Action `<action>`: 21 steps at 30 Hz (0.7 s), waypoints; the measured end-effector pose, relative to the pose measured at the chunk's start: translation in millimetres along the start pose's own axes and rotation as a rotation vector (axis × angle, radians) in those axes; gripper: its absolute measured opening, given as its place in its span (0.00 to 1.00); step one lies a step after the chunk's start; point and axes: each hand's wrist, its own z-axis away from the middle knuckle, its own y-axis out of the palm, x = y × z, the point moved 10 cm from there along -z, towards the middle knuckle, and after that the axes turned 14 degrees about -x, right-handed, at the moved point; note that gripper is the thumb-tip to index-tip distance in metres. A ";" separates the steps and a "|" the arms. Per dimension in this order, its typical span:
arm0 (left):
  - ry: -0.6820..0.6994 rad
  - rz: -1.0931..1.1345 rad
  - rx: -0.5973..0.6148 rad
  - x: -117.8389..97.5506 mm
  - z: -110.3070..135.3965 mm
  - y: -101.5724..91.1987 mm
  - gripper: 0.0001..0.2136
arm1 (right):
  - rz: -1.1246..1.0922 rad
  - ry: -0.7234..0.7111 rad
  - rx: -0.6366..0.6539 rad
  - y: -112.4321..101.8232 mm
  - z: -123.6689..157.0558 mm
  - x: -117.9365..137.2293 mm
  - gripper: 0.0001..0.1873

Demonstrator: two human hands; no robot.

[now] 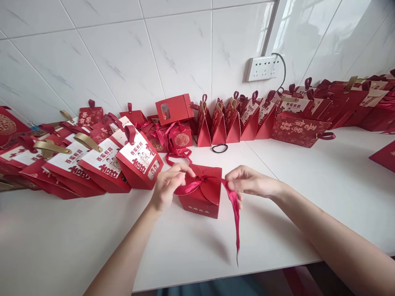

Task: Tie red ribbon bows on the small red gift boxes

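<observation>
A red gift box with folded petal flaps and gold lettering on its front stands on the white table in front of me. Magenta ribbon passes through the flaps at the top, where it crosses in a loose knot. At the box's upper left, my left hand pinches one side of the ribbon and rests against the lid. My right hand is off the box's right side, its fingers closed on the other ribbon end. That end hangs down toward the table's front edge.
Red triangular gift boxes with ribbon loops crowd the left. More upright boxes line the tiled wall, with a box lying on its side to the right. A black hair tie lies behind the gift box. A socket strip is on the wall.
</observation>
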 end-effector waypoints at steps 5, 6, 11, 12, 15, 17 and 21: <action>0.024 -0.010 0.076 -8.4 6.6 11.7 0.14 | -0.271 -0.350 -0.322 -37.3 5.1 40.6 0.15; 0.028 -0.022 0.092 -10.3 7.9 14.6 0.13 | -0.172 -0.402 -0.391 -39.5 7.3 44.4 0.11; -0.037 -0.182 0.048 -8.9 9.8 17.8 0.13 | 0.545 -0.603 -0.528 -8.3 16.5 55.2 0.08; -0.028 -0.219 0.038 -10.3 9.9 18.4 0.13 | 0.652 -0.626 -0.526 0.1 17.6 55.3 0.07; 0.032 -0.324 0.060 -17.5 10.3 24.6 0.06 | 0.840 -0.608 -0.521 13.5 16.7 53.4 0.06; 0.053 -0.377 0.102 -20.5 10.2 29.6 0.03 | 0.885 -0.547 -0.495 16.0 13.1 51.8 0.04; 0.026 -0.438 0.158 -21.6 10.0 34.2 0.04 | 0.962 -0.423 -0.428 18.0 6.4 49.4 0.03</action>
